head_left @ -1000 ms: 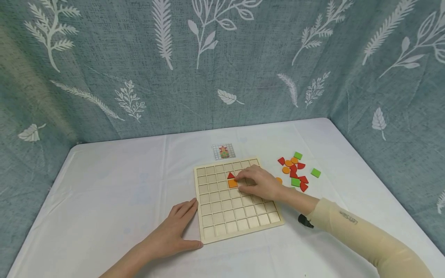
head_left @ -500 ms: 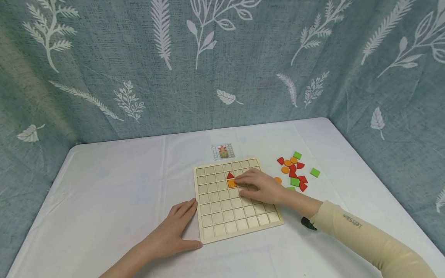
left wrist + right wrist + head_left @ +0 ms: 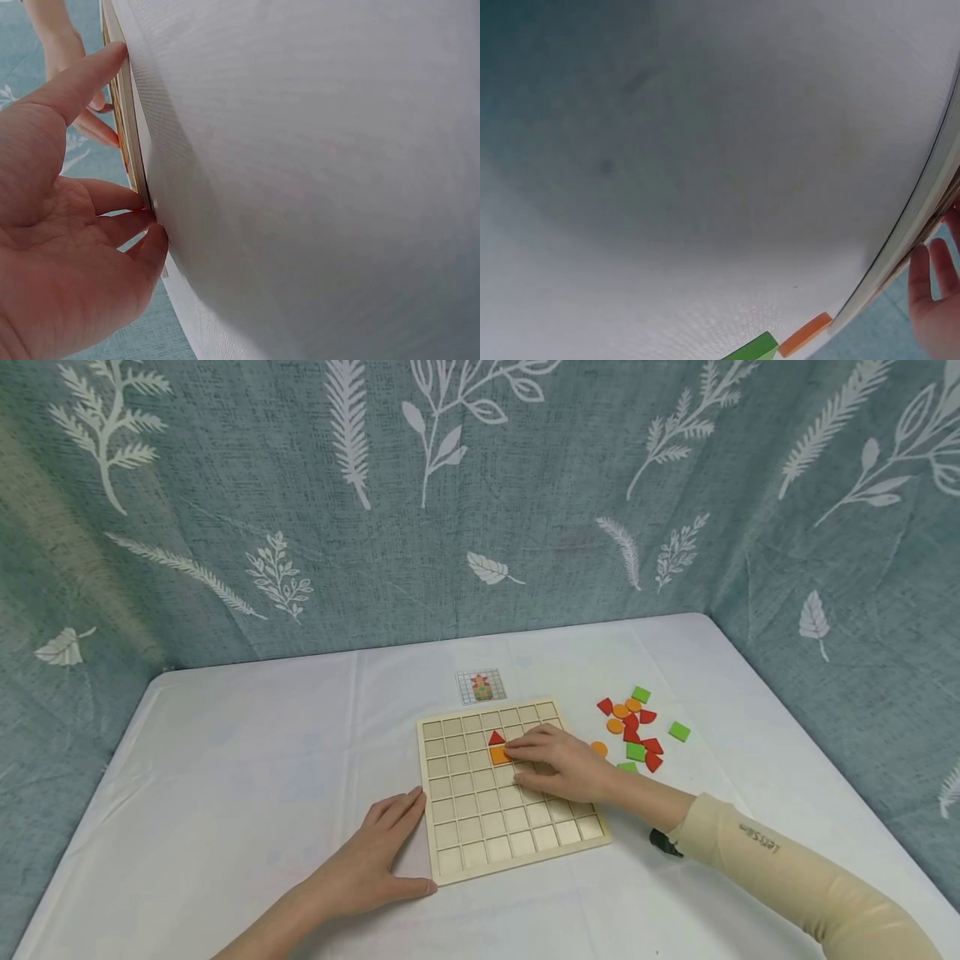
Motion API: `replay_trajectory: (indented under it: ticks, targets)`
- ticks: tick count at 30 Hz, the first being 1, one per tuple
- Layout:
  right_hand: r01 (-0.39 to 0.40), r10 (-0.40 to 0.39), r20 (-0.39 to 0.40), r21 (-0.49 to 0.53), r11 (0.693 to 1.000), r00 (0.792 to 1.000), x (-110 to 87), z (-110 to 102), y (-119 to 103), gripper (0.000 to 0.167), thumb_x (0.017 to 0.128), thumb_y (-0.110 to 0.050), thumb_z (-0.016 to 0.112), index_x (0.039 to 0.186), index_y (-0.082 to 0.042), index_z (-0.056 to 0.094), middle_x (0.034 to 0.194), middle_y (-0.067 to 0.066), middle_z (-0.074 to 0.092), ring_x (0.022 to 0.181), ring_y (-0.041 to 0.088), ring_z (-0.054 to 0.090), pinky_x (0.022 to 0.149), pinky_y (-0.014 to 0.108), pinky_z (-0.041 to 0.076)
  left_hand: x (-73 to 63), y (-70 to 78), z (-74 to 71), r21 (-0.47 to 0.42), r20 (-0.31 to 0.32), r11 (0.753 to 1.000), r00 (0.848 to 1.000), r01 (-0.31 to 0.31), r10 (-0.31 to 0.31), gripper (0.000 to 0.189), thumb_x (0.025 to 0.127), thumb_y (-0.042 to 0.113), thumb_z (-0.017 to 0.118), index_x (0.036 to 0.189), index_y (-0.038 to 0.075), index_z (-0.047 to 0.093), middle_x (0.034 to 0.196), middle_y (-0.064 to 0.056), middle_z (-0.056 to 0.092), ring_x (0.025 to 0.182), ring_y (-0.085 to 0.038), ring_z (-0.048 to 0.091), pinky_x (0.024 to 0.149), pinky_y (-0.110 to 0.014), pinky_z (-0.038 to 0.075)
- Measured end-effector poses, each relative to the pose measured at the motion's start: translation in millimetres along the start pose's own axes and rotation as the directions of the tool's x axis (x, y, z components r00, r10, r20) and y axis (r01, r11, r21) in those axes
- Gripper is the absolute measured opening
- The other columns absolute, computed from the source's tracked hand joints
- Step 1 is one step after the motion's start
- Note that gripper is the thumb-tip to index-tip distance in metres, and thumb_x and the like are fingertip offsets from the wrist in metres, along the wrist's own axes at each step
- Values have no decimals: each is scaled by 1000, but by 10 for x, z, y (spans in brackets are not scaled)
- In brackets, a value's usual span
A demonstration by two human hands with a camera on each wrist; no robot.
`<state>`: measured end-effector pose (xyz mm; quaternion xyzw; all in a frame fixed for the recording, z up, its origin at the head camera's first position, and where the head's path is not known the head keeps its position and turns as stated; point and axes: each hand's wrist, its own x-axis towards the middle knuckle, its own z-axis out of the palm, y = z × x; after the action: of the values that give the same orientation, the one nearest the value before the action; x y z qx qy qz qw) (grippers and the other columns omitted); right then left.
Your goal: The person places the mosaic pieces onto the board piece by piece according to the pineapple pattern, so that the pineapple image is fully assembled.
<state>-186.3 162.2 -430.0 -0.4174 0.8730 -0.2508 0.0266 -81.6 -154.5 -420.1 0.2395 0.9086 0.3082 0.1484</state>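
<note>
A square wooden grid board [image 3: 480, 814] lies on the white table in the head view. At its left edge rests my left hand [image 3: 367, 864], fingers extended along the rim and thumb at the near left corner. In the left wrist view, those fingertips [image 3: 155, 244] touch the board's side. My right hand [image 3: 562, 762] reaches over the upper middle of the board, its fingertips touching an orange square tile [image 3: 498, 755] and partly covering its right end. A red triangle tile [image 3: 497, 737] sits in the cell just above. What lies under the right fingertips is hidden.
Loose red, orange and green tiles [image 3: 636, 751] are scattered right of the board. A small card with a gridded picture [image 3: 482, 687] lies beyond its far edge. Near the right sleeve is a black object [image 3: 665, 842], partly covered. A patterned teal curtain [image 3: 375, 568] stands behind the table.
The right hand has shifted very slightly toward me, still at the orange tile, and its forearm has moved a little right. My left hand stays at the board's edge.
</note>
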Motion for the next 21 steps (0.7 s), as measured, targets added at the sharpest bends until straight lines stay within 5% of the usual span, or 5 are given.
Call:
replay_trajectory:
  ticks: [21]
  targets:
    - [8,-6,35,-70,998,999,-24,10,-12,49,96,-36,62,136,-8,59,136,1,58,125,19,47,103,38,40,-5,21,27,0,-5,1000,1000,5,-5,104,78,50,77,151,-4,27,158,-15,23,142,-35,21,108,-55,31]
